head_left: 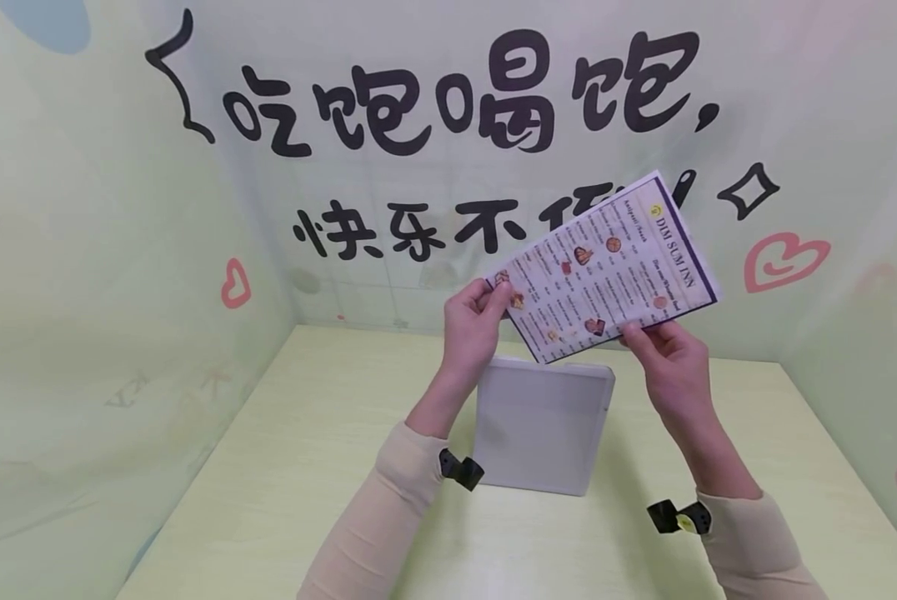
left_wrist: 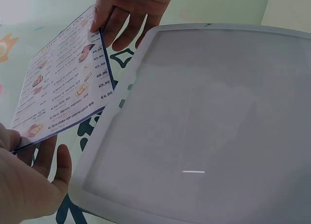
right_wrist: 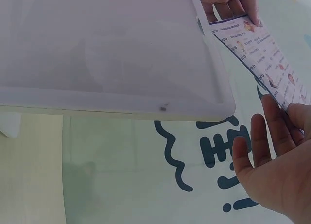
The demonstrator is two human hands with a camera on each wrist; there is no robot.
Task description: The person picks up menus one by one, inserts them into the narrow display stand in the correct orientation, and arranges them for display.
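A printed "DIM SUM INN" menu sheet, with small food pictures and a dark border, is held up and tilted in front of me. My left hand pinches its lower left corner, thumb on the printed face. At the lower right edge, my right hand pinches the sheet between thumb and fingers. Below and behind the menu stands a white-framed panel with a plain grey face, upright on the table. In the right wrist view, the other fingers of the right hand are spread apart.
The pale wood-look table meets a light green back wall bearing large black lettering and pink hearts. Similar walls close in the left and right sides. Black wrist cameras sit on both forearms, beside beige sleeves.
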